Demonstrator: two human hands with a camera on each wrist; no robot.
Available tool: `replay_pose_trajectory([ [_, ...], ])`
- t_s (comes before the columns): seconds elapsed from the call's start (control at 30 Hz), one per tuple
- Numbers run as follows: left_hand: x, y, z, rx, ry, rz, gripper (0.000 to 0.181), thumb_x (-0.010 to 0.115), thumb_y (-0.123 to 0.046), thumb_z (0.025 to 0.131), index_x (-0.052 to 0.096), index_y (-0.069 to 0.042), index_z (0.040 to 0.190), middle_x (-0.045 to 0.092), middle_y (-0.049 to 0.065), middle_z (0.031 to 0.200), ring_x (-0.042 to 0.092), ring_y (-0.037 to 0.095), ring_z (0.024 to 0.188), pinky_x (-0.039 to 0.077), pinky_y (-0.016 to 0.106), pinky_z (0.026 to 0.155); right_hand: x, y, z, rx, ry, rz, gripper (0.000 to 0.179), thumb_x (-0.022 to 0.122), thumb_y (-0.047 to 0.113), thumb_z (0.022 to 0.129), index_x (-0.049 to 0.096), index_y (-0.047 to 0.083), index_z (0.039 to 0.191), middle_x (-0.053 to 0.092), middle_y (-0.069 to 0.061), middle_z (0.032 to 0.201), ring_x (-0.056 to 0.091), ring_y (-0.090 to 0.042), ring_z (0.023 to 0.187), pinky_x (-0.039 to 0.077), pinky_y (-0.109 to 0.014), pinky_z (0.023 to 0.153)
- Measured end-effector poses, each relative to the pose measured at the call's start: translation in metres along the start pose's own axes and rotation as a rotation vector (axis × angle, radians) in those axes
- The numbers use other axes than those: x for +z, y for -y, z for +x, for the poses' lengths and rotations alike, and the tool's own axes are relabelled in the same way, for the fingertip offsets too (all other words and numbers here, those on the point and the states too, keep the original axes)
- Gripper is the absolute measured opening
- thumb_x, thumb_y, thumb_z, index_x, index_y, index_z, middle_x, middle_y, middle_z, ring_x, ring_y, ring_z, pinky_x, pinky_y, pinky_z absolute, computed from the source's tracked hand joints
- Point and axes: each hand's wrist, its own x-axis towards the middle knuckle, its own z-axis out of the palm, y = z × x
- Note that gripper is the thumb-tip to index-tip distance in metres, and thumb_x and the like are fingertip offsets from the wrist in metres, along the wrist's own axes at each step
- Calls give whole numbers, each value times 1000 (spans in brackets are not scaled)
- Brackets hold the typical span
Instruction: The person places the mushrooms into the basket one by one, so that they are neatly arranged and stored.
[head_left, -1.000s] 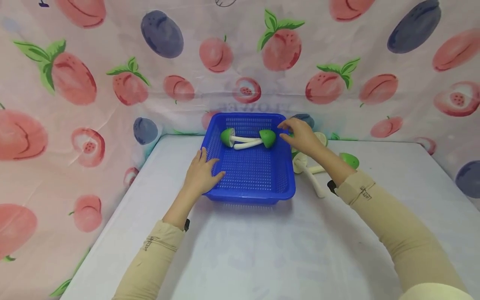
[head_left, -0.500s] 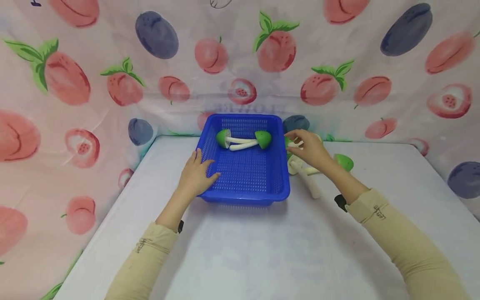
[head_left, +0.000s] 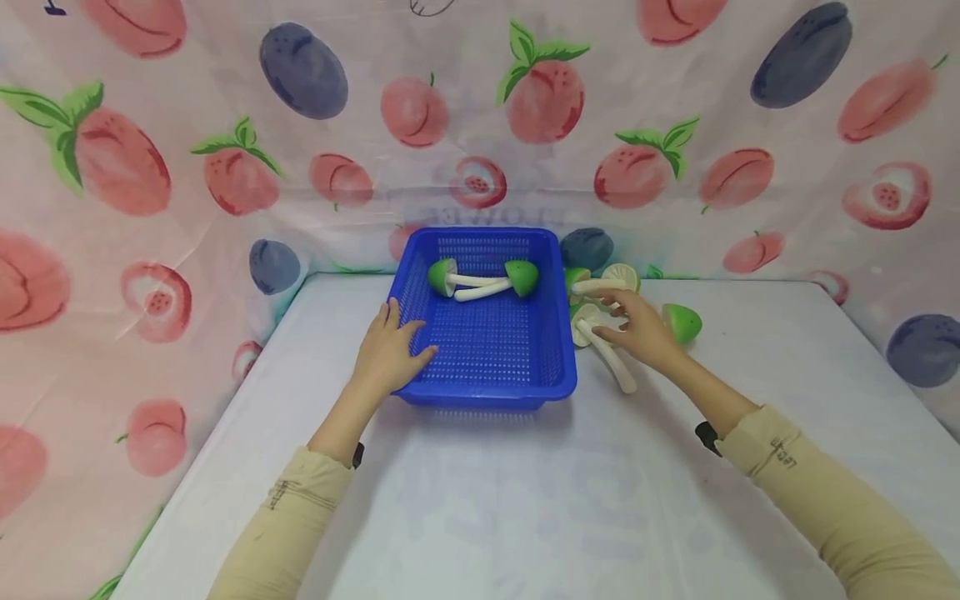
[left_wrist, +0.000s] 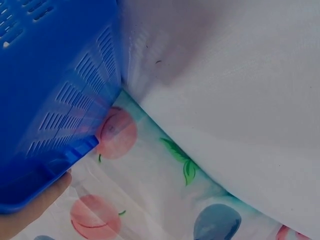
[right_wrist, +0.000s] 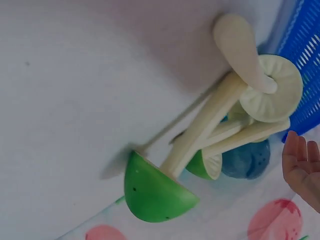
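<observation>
Green-capped toy mushrooms with white stems lie in two places. Inside the blue basket (head_left: pixel 487 390) are two of them, a left mushroom (head_left: pixel 442 277) and a right mushroom (head_left: pixel 521 277), stems crossing. My left hand (head_left: pixel 386 350) rests on the basket's left rim, thumb spread over the inside; the left wrist view shows a finger (left_wrist: pixel 50 195) along the rim. Right of the basket, several more lie in a loose pile, among them a mushroom with its pale underside showing (right_wrist: pixel 277 92) and one with its green cap outward (right_wrist: pixel 155 192). My right hand (head_left: pixel 645 333) hovers over this pile, fingers apart, holding nothing.
A white-covered table (head_left: pixel 480 508) bears the basket and the pile. Behind it hangs a fruit-patterned cloth (head_left: pixel 345 92), close to the basket's back edge. Dark wrist straps show at both sleeve cuffs.
My right hand has shifted from beside the basket's right rim rightward and nearer to me, uncovering a stem in the pile. The left hand keeps its place on the rim; the view has turned slightly.
</observation>
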Motion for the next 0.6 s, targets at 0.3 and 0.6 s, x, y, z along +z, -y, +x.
replay_pose_trajectory([
  [0.3, -3, 2, 0, 0, -10, -1, 57, 56, -42, 90, 52, -5, 134, 16, 32, 151, 11, 44, 143, 15, 52, 117, 11, -15, -6, 51, 27, -49, 43, 64, -1, 84, 51, -10, 123, 55, -35, 116, 59, -46, 95, 50, -54, 84],
  [0.6, 0, 1, -2, 3, -12, 1, 57, 56, -44, 90, 53, -6, 133, 17, 32, 151, 12, 44, 143, 16, 52, 117, 15, -25, -13, 185, 105, -96, 47, 66, 7, 84, 48, -9, 124, 57, -33, 103, 62, -39, 84, 53, -44, 71],
])
